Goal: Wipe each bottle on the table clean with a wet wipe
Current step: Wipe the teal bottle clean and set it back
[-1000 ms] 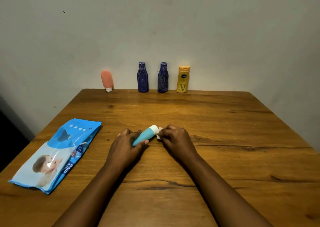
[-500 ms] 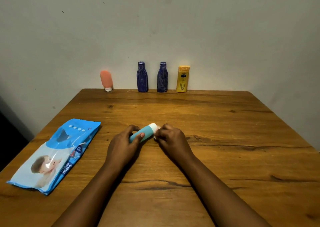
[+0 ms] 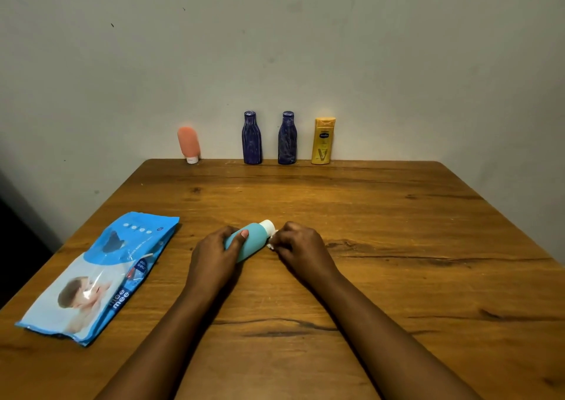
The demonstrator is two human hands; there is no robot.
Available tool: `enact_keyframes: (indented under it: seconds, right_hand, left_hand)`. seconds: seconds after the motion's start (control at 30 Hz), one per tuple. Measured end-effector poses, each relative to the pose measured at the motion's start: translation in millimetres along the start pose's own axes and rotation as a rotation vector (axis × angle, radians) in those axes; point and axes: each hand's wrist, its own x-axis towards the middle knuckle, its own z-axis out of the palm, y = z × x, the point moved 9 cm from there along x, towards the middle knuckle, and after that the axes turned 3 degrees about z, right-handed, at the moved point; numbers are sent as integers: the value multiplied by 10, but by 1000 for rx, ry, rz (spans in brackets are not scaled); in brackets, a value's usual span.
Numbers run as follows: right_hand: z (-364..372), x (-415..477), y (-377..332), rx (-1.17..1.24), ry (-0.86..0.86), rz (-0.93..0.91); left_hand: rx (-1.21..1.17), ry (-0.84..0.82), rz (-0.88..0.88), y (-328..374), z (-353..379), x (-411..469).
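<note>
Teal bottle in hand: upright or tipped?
Tipped. The teal bottle slants low over the table, white cap toward the right hand holding the wet wipe; the left hand grips its body.

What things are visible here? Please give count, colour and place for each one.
teal bottle: 1, teal with white cap, mid-table, held tilted
wet wipe: 1, white, mostly hidden, at the bottle's cap
blue bottles: 2, dark blue, upright at back edge
yellow bottle: 1, yellow, upright, right of the blue ones
orange tube: 1, orange-pink, standing on white cap, back left
wipes pack: 1, light blue, flat, front left
table: 1, brown wood, foreground
wall: 1, grey-white, behind table
left grip: 1, bare hand, holds teal bottle
right grip: 1, bare hand, pinches wet wipe
</note>
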Motion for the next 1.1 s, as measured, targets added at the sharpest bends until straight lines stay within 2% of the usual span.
enact_keyframes:
  seconds: [0.03,0.1,0.17,0.23,0.43,0.6,0.67,0.77,0.87,1.1]
  right_hand:
    - [-44,-6,52,49,24,47]
    - [-146,-21,268,256,119,257]
    - [-132,-65,501,666,151,521]
    - [-30,-91,545,1075,115,683]
    - [80,-87,387,1411,41,780]
    - [96,-139,381,1425,31,796]
    - [93,-136,401,1407,63,793]
    - [77,-76,372,1508,85,753]
    - [65,-57,351,1546,62,730]
    - [19,-140,413,1437,56,764]
  left_hand:
    - [-23,-2,-10,-7,-1,-1]
    - [-109,-19,-38,-53,20,-1]
    - [-271,-63,-67,-99,73,-4]
    - [-414,-115,-98,-107,138,-13]
    - [-725,-209,-151,11,269,-65]
    - [-689,-175,-134,35,211,-94]
    - [-719,-236,-139,64,256,-121]
    - [-669,-321,-133,92,341,-154]
    - [-692,-269,-157,18,340,-115]
    - [-755,-186,-207,-93,317,-60]
